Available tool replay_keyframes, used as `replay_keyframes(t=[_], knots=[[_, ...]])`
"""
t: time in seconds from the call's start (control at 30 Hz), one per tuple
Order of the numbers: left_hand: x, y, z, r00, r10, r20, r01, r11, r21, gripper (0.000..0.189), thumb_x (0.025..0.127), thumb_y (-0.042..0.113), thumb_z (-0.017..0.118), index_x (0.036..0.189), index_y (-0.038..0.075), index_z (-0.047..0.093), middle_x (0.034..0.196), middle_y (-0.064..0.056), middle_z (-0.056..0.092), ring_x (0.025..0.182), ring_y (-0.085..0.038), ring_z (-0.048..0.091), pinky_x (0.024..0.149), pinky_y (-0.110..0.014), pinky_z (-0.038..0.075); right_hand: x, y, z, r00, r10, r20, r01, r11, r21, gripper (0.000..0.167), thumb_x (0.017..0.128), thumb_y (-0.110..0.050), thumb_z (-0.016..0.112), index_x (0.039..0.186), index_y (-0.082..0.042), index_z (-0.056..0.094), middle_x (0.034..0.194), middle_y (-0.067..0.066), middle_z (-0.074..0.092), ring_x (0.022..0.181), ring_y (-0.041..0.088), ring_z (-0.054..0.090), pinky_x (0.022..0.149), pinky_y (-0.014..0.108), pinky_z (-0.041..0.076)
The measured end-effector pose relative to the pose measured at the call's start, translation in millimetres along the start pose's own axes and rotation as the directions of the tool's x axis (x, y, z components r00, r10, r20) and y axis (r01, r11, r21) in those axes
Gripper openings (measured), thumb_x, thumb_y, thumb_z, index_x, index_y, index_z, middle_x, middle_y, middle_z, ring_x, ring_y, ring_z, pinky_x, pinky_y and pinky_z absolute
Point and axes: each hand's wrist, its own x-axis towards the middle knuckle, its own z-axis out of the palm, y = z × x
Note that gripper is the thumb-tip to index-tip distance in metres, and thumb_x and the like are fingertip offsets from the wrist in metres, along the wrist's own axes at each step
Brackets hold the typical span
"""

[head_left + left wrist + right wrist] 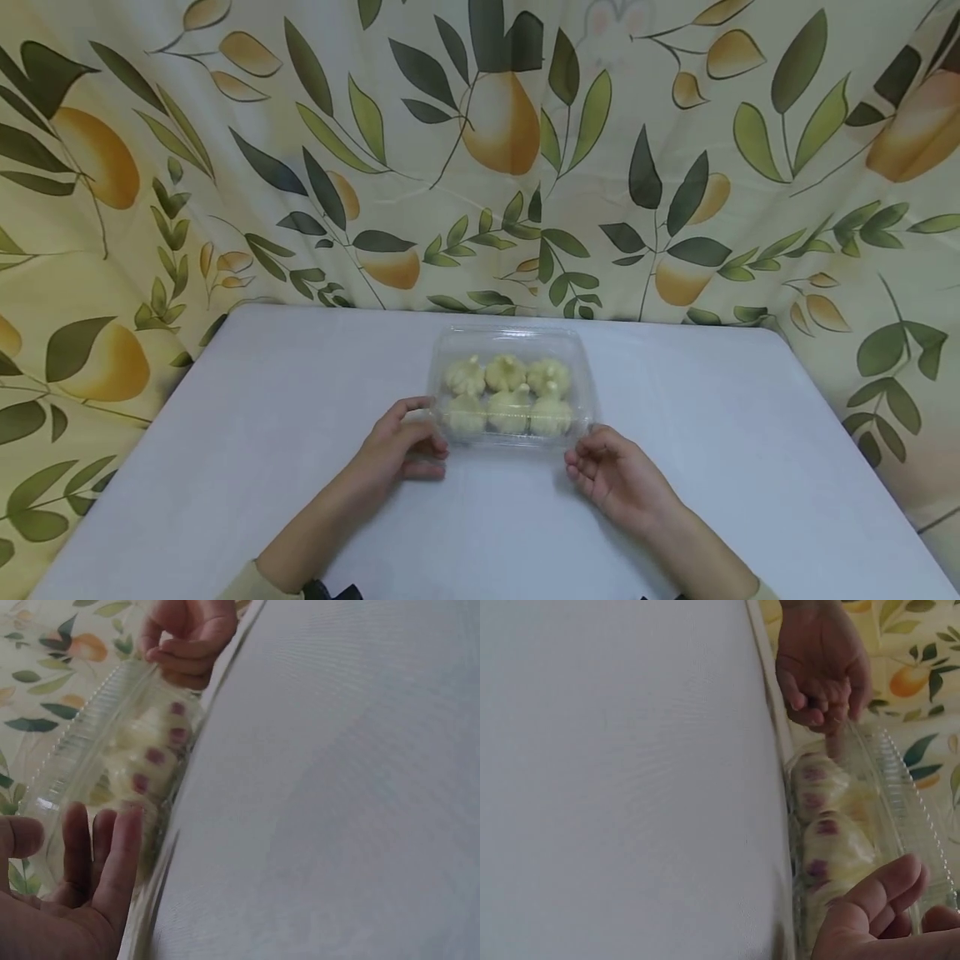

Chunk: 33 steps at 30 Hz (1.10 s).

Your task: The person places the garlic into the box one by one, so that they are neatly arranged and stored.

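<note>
A clear plastic clamshell box (510, 440) sits near the far edge of the white table, its lid down. Inside are several pale pieces shaped like garlic bulbs (507, 373), in two rows; purple patches show on their near sides in both wrist views. My left hand (401, 446) is at the box's left front corner, fingers spread and relaxed, with the uppermost digit against the side wall. At the right front corner my right hand (618, 479) pinches the box's edge between thumb and forefinger, the other fingers loosely curled.
The white-covered table (225, 400) extends to both sides of the box and in front of it. A curtain (495, 192) printed with fruit and leaves hangs right behind the table's far edge.
</note>
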Motion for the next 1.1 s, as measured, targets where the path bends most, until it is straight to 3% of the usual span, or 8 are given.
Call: replay_keyframes(t=[0.13,0.23,0.37,0.47,0.77,1.0,1.1], knots=[[-0.4,4.5,-4.0,1.0,-0.001,-0.008,0.001,1.0,0.002,0.052,0.097,0.013,0.055,0.144,0.008,0.035,0.085,-0.005,0.067,0.085,-0.023,0.067,0.078,-0.042,0.06,-2.7,0.5,3.4,1.0,0.016,-0.013,-0.016,0.999,-0.049,0.025,0.101,-0.01,0.036,0.084,-0.018,0.052,0.081,-0.004,0.06,0.081,0.011,0.063,0.079,0.025,0.054],[-0.2,6.2,-8.9,1.0,-0.027,-0.003,0.027,1.0,0.009,0.041,0.096,0.012,0.054,0.134,0.006,0.038,0.082,-0.005,0.065,0.081,-0.021,0.066,0.077,-0.042,0.06,-3.5,0.0,5.6,1.0,0.012,-0.011,-0.014,0.994,-0.107,0.026,0.101,-0.012,0.036,0.082,-0.02,0.052,0.079,-0.006,0.057,0.078,0.009,0.06,0.077,0.025,0.053],[0.9,6.9,-17.9,0.993,-0.086,0.075,0.081,0.994,0.075,0.012,0.098,0.014,0.05,0.104,0.005,0.049,0.076,-0.003,0.061,0.079,-0.021,0.066,0.075,-0.043,0.06,-5.1,0.5,8.2,1.0,0.01,-0.01,-0.011,0.989,-0.145,0.027,0.097,-0.007,0.036,0.076,-0.019,0.048,0.076,-0.007,0.054,0.074,0.007,0.058,0.072,0.023,0.05],[1.6,7.9,-23.6,0.984,-0.116,0.137,0.095,0.984,0.151,0.019,0.099,0.018,0.048,0.089,0.004,0.055,0.073,-0.003,0.06,0.078,-0.022,0.067,0.072,-0.042,0.061,-6.3,1.7,9.1,1.0,0.016,-0.021,-0.019,0.991,-0.136,0.027,0.095,-0.006,0.036,0.073,-0.019,0.045,0.075,-0.007,0.051,0.072,0.007,0.056,0.07,0.023,0.048],[-4.4,9.7,-30.2,0.982,-0.106,0.157,0.069,0.972,0.224,0.019,0.097,0.017,0.046,0.082,0.007,0.053,0.068,0.0,0.052,0.071,-0.017,0.058,0.056,-0.03,0.054,-5.3,8.4,9.6,0.988,0.154,0.023,-0.152,0.985,-0.081,0.02,0.094,-0.014,0.033,0.078,-0.022,0.04,0.078,-0.005,0.044,0.073,0.009,0.048,0.07,0.024,0.047],[-2.8,11.6,-32.1,0.974,-0.101,0.202,0.049,0.968,0.246,0.017,0.096,0.015,0.043,0.083,0.007,0.051,0.065,0.001,0.049,0.07,-0.017,0.056,0.055,-0.027,0.051,-7.0,1.7,5.7,0.99,0.128,0.058,-0.108,0.956,-0.274,0.017,0.092,-0.01,0.039,0.079,-0.02,0.042,0.078,-0.006,0.052,0.072,0.009,0.053,0.066,0.024,0.043],[-1.7,12.5,-30.7,0.971,-0.099,0.218,0.043,0.968,0.247,0.017,0.096,0.014,0.043,0.083,0.007,0.051,0.065,0.0,0.049,0.069,-0.017,0.056,0.056,-0.028,0.052,-8.5,-1.4,3.1,0.995,0.097,0.034,-0.079,0.932,-0.353,0.015,0.092,-0.008,0.044,0.081,-0.02,0.045,0.079,-0.006,0.058,0.071,0.008,0.059,0.063,0.023,0.044]])
